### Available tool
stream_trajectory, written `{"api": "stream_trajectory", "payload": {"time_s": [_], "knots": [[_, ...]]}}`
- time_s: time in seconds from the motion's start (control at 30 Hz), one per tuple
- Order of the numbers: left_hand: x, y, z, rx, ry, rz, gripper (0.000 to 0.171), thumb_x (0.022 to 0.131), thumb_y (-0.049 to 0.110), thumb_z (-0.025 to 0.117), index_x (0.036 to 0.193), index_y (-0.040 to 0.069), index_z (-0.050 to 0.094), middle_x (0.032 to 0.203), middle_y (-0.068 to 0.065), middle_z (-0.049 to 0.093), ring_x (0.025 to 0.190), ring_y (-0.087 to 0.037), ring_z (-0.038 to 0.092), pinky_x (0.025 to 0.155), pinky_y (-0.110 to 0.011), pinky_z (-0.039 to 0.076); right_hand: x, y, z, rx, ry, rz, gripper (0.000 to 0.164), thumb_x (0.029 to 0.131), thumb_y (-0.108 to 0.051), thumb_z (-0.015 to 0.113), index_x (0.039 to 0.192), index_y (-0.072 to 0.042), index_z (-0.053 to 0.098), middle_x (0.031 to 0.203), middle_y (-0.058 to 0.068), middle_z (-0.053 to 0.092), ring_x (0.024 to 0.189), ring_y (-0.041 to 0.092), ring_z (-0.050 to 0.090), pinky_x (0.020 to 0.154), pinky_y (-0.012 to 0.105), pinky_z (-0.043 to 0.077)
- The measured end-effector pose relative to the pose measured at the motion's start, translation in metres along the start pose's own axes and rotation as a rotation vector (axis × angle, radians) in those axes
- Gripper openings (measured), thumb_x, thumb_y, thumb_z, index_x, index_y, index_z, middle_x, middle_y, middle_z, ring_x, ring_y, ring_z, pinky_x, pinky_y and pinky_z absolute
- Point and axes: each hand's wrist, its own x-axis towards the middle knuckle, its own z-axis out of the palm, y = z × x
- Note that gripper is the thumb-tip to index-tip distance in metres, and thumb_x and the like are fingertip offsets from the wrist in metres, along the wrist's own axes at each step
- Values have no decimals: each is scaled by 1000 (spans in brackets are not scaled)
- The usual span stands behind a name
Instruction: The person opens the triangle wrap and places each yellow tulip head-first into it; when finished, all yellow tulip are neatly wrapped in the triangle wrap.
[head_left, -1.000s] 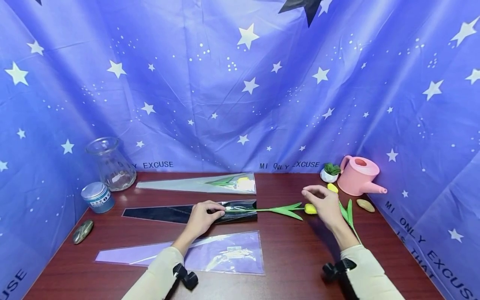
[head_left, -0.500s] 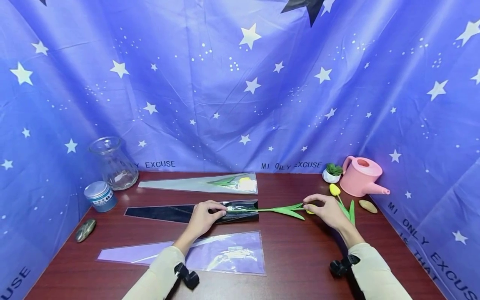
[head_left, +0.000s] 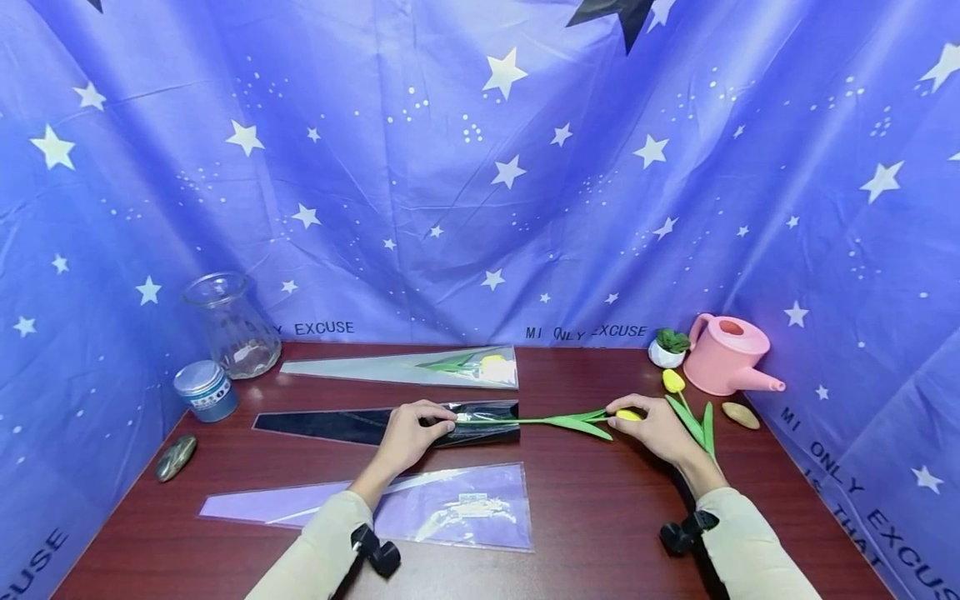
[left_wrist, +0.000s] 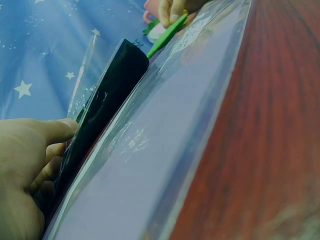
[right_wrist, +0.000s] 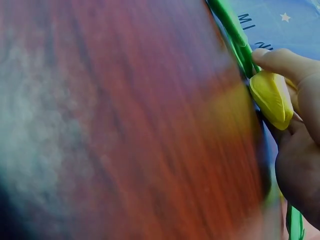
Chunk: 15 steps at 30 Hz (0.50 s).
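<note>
My left hand pinches a black flower sleeve with a clear front, lying in the middle row on the table. In the left wrist view the black sleeve bulges, its clear film standing apart from the dark back at the wide end. A yellow tulip lies lengthwise, its green stem reaching over or into that wide end as far as my left fingertips. My right hand pinches the tulip just below its bloom; the yellow bloom sits under the fingers in the right wrist view.
A pale sleeve holding a tulip lies behind; a purple sleeve lies in front. Another yellow tulip, a pink watering can, potted succulent and pebble stand right. Glass vase, blue jar, dark stone are left.
My right hand has come down from above the bloom and taken hold of the tulip near its head. My left hand keeps its grip in the same place.
</note>
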Motion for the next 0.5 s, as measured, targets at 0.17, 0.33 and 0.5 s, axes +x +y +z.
{"api": "stream_trajectory", "payload": {"time_s": [0.17,0.33,0.5], "knots": [[1,2,-1,-3,-2,-16,15,85,16,85,93,29,84,100,9,79,89,-10,70,78,-24,52,1,-2,2,-68,23,-58,14,85,-16,84,99,-20,81,98,1,78,94,2,65,83,16,48],[1,3,-2,1,-6,-26,14,85,16,85,93,29,84,100,9,78,88,-10,69,77,-23,51,2,-3,5,-111,43,-128,12,84,-13,85,93,-21,82,92,-4,78,93,5,65,84,17,46],[1,4,-2,-5,-13,-40,15,86,17,84,92,31,84,99,11,78,85,-7,66,75,-23,50,3,-6,5,-132,48,-194,14,83,-9,85,88,-22,81,90,-7,77,92,10,65,83,16,45]]}}
